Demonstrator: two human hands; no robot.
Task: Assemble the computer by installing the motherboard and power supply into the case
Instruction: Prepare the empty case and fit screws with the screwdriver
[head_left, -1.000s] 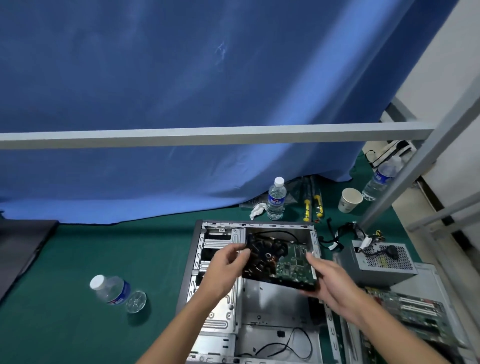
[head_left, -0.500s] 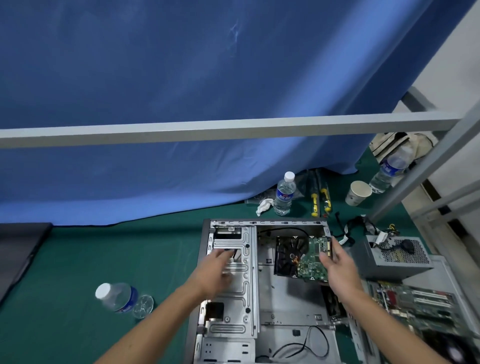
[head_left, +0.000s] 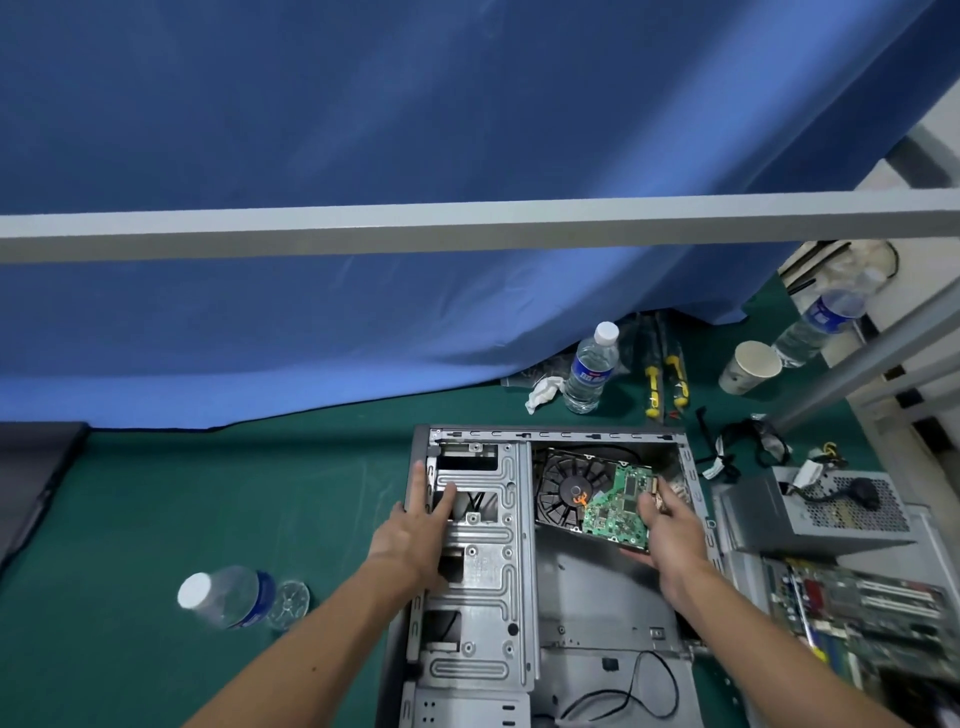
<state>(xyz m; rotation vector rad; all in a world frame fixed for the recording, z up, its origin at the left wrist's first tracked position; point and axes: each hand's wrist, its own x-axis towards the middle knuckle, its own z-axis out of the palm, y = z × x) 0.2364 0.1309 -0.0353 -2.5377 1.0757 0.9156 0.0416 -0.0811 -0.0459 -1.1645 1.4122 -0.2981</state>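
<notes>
Fingers (head_left: 448, 493) of the left hand (head_left: 415, 535) lie straight and spread on the metal drive cage of the case (head_left: 470, 571), their tips reaching toward the upper left corner of it, pressing flat rather than gripping. Right-hand fingers (head_left: 655, 501) curl round the near right edge of the small board with fan (head_left: 592, 499) (a black fan on one half, a green circuit board on the other), holding it tilted inside the upper right bay of the case. That right hand (head_left: 670, 530) has its thumb on the green surface. Just right of those fingers, outside the case wall, the grey power supply (head_left: 826, 509) sits on the green table (head_left: 208, 493), cables trailing from its top. Nearer the wrist, also to the right, lies the motherboard (head_left: 872, 618), flat and blurred. Beyond the fingertips of both hands a water bottle (head_left: 589, 369) stands upright near the blue curtain (head_left: 363, 156); another bottle (head_left: 228, 597) lies on its side, well left of the left forearm.
</notes>
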